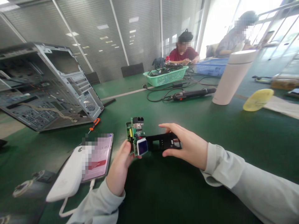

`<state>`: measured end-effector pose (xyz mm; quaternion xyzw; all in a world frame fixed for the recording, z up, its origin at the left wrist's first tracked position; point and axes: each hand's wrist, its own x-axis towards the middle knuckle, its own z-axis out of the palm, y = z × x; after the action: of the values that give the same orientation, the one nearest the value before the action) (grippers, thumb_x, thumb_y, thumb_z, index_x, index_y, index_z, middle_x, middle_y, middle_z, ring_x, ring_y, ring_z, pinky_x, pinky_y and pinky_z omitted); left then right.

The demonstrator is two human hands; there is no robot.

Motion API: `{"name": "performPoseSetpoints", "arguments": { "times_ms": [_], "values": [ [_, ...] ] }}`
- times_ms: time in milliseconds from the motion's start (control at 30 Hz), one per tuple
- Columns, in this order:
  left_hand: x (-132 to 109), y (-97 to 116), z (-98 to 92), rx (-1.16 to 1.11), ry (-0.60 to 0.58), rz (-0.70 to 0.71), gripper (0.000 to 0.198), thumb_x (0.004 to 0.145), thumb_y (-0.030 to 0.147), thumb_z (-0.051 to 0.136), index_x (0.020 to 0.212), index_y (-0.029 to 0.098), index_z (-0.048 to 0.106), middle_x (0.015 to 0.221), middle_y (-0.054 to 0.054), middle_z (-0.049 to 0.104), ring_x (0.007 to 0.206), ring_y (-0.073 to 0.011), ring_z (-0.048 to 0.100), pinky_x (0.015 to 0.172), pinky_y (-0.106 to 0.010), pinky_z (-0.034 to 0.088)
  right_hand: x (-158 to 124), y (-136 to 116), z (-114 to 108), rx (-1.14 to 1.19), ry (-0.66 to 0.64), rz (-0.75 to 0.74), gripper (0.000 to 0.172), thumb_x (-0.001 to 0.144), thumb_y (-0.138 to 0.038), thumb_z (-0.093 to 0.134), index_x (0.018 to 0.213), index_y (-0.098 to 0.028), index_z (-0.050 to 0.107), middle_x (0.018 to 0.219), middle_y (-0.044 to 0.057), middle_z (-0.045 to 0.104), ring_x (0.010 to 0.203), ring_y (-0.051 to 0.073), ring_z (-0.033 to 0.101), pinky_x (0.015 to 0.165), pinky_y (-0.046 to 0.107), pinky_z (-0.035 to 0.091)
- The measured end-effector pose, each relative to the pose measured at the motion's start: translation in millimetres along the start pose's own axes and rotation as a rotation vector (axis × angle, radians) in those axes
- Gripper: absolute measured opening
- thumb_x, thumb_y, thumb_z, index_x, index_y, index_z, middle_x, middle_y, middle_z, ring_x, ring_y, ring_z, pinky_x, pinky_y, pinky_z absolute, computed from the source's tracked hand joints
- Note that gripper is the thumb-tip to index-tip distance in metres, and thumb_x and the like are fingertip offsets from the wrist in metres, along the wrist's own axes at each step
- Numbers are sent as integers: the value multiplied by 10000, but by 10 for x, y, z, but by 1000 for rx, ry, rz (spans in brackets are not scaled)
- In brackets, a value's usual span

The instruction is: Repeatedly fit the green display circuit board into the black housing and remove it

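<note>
My left hand (123,155) is closed around a green circuit board (134,133) held upright above the table. Black connectors stick up at the board's top, and a small display screen (142,147) in a white frame sits at its lower right. My right hand (188,144) grips a black plastic housing (162,142) by its right end, thumb below and fingers above. The housing's left end lies right beside the board and screen; whether they touch I cannot tell. Part of the board is hidden behind my left fingers.
An open computer case (58,90) stands at left, an orange screwdriver (94,123) by its corner. Nearer lie a phone (100,158), a white power bank (67,174) and metal cylinders (28,188). Beyond are a corded black tool (189,94), a green basket (163,79), a tumbler (233,77) and two people.
</note>
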<state>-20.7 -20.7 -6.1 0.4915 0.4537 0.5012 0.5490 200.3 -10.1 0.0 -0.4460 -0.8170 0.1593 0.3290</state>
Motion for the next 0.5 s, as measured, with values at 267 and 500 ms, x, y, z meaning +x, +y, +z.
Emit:
{"name": "performPoseSetpoints", "arguments": {
  "times_ms": [267,500],
  "values": [
    [8,123,92,-285,-117,-254,397,789,312,392,915,57,669,621,-98,640,568,-176,544,547,-284,434,-23,77,92,-151,133,6,463,776,-333,633,1186,-174,489,997,69,547,925,200,527,825,364,456],
    [46,118,51,-348,-79,-264,360,768,307,397,884,89,658,654,-93,633,577,-174,543,543,-283,445,79,13,-32,207,32,363,387,846,-442,510,1104,-157,555,926,64,576,823,173,539,747,311,452]
  ]
}}
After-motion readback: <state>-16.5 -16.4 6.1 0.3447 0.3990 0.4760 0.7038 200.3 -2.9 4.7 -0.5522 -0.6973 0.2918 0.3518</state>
